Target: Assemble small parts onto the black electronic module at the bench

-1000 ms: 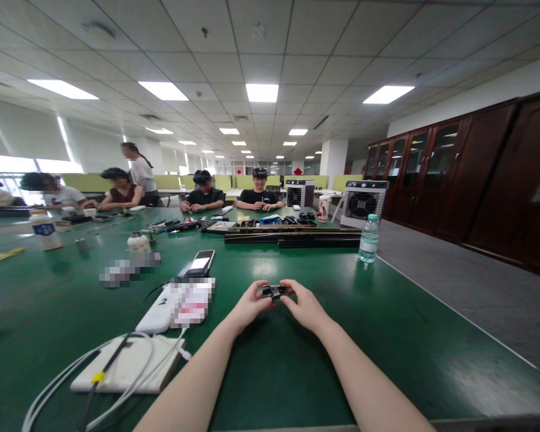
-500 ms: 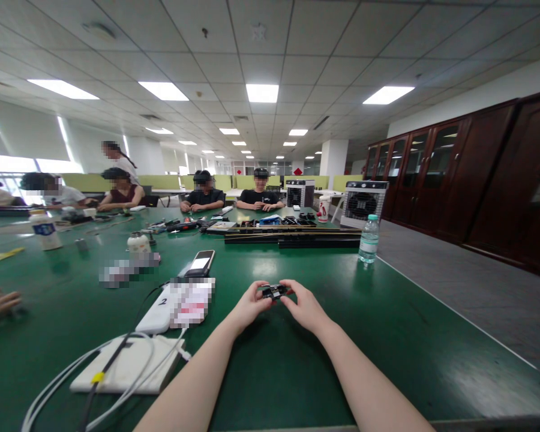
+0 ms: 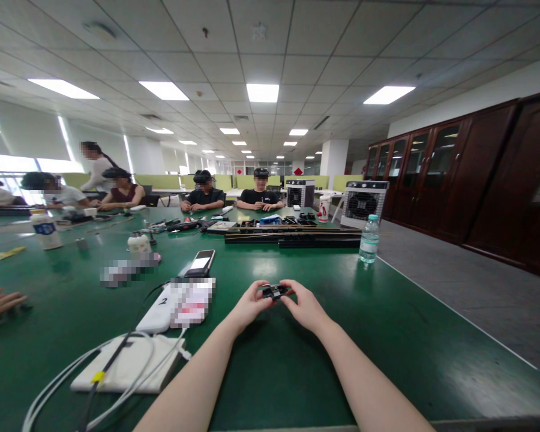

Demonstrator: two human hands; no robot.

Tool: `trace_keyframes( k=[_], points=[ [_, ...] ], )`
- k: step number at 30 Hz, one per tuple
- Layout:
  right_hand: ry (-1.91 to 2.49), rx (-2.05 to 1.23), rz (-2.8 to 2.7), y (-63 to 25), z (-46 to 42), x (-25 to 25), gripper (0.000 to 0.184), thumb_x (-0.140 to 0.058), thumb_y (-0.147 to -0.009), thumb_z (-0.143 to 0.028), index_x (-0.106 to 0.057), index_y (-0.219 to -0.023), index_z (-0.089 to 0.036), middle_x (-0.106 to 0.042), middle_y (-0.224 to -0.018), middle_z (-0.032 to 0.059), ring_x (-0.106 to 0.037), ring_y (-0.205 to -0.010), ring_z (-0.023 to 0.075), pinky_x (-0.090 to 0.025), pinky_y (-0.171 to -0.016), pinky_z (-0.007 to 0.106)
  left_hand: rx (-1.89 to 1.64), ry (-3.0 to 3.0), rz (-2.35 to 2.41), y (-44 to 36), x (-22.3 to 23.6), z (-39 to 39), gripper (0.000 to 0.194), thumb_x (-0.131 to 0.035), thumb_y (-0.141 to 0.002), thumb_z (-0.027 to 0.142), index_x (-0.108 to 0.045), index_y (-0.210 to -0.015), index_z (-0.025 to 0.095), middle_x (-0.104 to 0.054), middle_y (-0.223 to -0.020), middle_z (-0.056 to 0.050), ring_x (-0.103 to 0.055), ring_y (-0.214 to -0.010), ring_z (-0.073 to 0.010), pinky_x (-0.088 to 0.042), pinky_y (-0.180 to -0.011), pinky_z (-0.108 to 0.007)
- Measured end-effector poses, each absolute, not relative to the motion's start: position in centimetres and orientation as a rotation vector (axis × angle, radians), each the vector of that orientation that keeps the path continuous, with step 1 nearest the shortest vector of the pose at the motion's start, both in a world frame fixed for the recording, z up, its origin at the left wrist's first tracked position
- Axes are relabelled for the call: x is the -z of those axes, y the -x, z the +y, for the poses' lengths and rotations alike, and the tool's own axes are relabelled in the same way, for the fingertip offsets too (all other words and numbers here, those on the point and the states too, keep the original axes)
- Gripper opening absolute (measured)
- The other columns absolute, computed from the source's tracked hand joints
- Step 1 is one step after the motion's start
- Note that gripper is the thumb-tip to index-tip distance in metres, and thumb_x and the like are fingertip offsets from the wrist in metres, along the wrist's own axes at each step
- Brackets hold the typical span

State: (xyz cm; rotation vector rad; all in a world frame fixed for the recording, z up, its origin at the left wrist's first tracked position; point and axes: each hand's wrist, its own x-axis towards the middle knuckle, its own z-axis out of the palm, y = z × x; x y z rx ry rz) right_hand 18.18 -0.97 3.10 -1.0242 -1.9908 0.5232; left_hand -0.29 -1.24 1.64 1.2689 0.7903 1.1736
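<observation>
Between the fingers of both hands is a small black part with metallic bits (image 3: pixel 274 292), held just above the green table (image 3: pixel 279 360). My left hand (image 3: pixel 252 305) grips its left end between thumb and fingers. On the right end, my right hand (image 3: pixel 305 305) closes in the same way. The part is too small to name, and the fingertips cover its ends.
To the left lie a white power bank (image 3: pixel 155 309), a phone (image 3: pixel 201 263), a white box (image 3: pixel 126 366) and looped cables. A water bottle (image 3: pixel 369 239) stands at right. Black rails (image 3: pixel 292 239) and tools lie further back. Another person's hand (image 3: pixel 0 303) rests at far left; several people sit opposite.
My hands and the black part stay in nearly the same place. In the background, the standing person has shifted left; the hand at far left has moved slightly right.
</observation>
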Motion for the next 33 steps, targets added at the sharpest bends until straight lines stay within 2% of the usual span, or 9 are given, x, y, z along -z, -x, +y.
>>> trace_keyframes(
  k=[4,10,19,33],
  points=[
    [1.019,-0.504,-1.995,-18.13,-0.96,-3.09,0.035,-0.054,-0.078,-0.02,-0.054,-0.113,-0.021,-0.061,-0.11,0.0064,-0.06,-0.091,0.0174,-0.047,-0.089,0.038,-1.176,-1.27,0.795,0.27,-1.65,-1.24,0.06,-0.076,-0.061,0.03,-0.049,-0.114,0.019,-0.066,-0.095,-0.008,-0.064,-0.087,-0.0213,-0.047,-0.081,-0.035],
    [0.951,-0.35,-2.008,-17.86,-1.1,-3.14,0.034,-0.062,-0.073,-0.023,-0.061,-0.107,-0.022,-0.058,-0.116,0.0082,-0.05,-0.113,0.0216,-0.038,-0.101,0.042,-1.177,-1.283,0.795,0.23,-1.57,-1.21,0.06,-0.076,-0.061,0.029,-0.049,-0.113,0.02,-0.066,-0.097,-0.007,-0.063,-0.087,-0.0203,-0.047,-0.082,-0.034],
    [0.967,-0.351,-2.039,-17.85,-1.14,-3.33,0.02,-0.061,-0.076,-0.023,-0.067,-0.096,-0.023,-0.06,-0.114,0.0079,-0.052,-0.11,0.0214,-0.039,-0.098,0.042,-1.137,-1.262,0.762,0.09,-1.94,-1.66,0.064,-0.077,-0.061,0.03,-0.046,-0.116,0.018,-0.065,-0.099,-0.008,-0.062,-0.09,-0.0204,-0.045,-0.084,-0.033],
    [0.951,-0.345,-2.036,-17.72,-1.3,-3.44,0.021,-0.061,-0.075,-0.019,-0.065,-0.096,-0.021,-0.063,-0.109,0.0075,-0.055,-0.106,0.0206,-0.041,-0.097,0.04,-1.182,-1.222,0.727,0.1,-1.64,-1.36,0.059,-0.077,-0.061,0.031,-0.045,-0.109,0.02,-0.066,-0.093,-0.005,-0.063,-0.087,-0.0187,-0.045,-0.086,-0.034]
  ],
)
